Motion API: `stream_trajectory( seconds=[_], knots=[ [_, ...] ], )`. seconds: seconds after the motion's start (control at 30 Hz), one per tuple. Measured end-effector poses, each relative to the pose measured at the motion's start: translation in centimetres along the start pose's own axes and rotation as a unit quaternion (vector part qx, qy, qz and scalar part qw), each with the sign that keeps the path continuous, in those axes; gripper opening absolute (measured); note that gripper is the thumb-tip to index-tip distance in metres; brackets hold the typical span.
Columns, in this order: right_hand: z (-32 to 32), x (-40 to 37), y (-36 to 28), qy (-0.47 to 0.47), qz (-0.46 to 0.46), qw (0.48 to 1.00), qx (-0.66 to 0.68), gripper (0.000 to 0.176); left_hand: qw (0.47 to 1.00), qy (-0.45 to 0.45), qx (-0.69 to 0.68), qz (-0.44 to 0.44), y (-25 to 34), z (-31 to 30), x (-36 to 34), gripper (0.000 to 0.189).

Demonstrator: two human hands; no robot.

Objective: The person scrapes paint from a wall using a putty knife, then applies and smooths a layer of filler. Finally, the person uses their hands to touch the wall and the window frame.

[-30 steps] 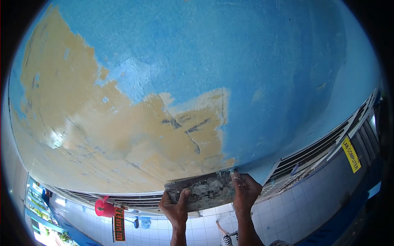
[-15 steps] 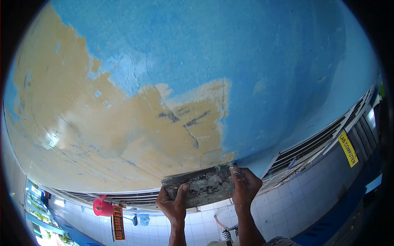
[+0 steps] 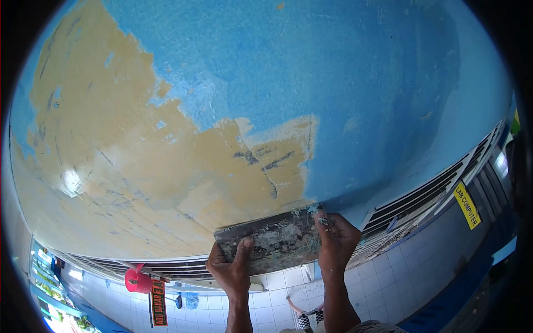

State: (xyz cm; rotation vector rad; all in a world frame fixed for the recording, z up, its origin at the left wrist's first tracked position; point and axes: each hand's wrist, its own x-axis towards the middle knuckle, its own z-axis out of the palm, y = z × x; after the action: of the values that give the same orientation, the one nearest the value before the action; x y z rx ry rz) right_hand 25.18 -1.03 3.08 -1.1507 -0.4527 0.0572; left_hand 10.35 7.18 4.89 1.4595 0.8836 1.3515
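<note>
Dark, paint-flecked rectangular plate (image 3: pixel 283 242) at lower centre of the frame, upper edge apparently touching the blue-and-tan painted wall (image 3: pixel 355 111).
The left hand (image 3: pixel 232 269) pinches its left end, thumb in front; the right hand (image 3: pixel 337 241) pinches the right end.

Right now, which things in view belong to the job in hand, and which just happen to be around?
In the job:
- flat plate, gripped by the left hand and right hand
- blue-and-tan wall, which it is held against

Apparently just around:
- pink bucket
- yellow LAB COMPUTER sign
- orange-and-black sign
</note>
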Motion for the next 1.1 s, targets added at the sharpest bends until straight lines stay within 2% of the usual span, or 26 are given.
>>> stream_trajectory(
  seconds=[0.07, 0.17, 0.27, 0.3, 0.37, 0.57, 0.77, 0.9, 0.97, 1.1],
  knots=[
    [0.0, 0.0, 0.3, -0.004, 0.005, 1.0, 0.0, 0.015, 0.999, 0.004, -0.001, 0.032, -0.6, 0.0, 0.1, 0.023],
    [-0.4, 0.0, 0.7, -0.01, -0.015, 1.0, -0.002, 0.016, 0.999, 0.005, 0.026, 0.026, -1.6, -0.6, -0.5, 0.024],
    [0.5, 0.8, -0.5, 0.0, -0.032, 0.999, 0.008, 0.017, 0.999, 0.02, 0.01, 0.04, 0.1, 0.3, 0.2, 0.023],
    [0.8, 1.4, -1.5, -0.001, -0.033, 0.999, 0.006, 0.017, 0.997, 0.028, -0.005, 0.076, 0.8, 0.7, 0.9, 0.024],
    [1.4, 2.5, -4.0, -0.022, -0.046, 0.999, 0.009, 0.021, 0.998, 0.025, -0.008, 0.061, 1.9, 0.5, 1.3, 0.025],
    [0.9, 1.2, -2.7, -0.009, -0.014, 1.0, -0.009, 0.026, 0.999, 0.016, -0.02, 0.035, 1.3, 0.3, 0.7, 0.02],
    [0.4, 1.0, -1.9, -0.017, -0.02, 0.999, -0.035, 0.026, 0.999, 0.021, 0.015, 0.035, 1.0, 0.0, 0.2, 0.019],
    [1.3, 1.5, -2.7, 0.005, -0.015, 1.0, -0.003, 0.027, 0.999, 0.012, 0.001, 0.05, 2.7, 0.4, 1.1, 0.019],
    [1.6, 2.6, -4.5, -0.006, -0.063, 0.997, -0.048, 0.028, 0.998, 0.01, -0.016, 0.052, 3.6, 0.9, 1.7, 0.019],
    [1.0, 2.2, -3.4, -0.012, -0.055, 0.997, -0.06, 0.028, 0.998, 0.01, -0.016, 0.058, 2.6, 0.5, 0.9, 0.021]
  ],
)
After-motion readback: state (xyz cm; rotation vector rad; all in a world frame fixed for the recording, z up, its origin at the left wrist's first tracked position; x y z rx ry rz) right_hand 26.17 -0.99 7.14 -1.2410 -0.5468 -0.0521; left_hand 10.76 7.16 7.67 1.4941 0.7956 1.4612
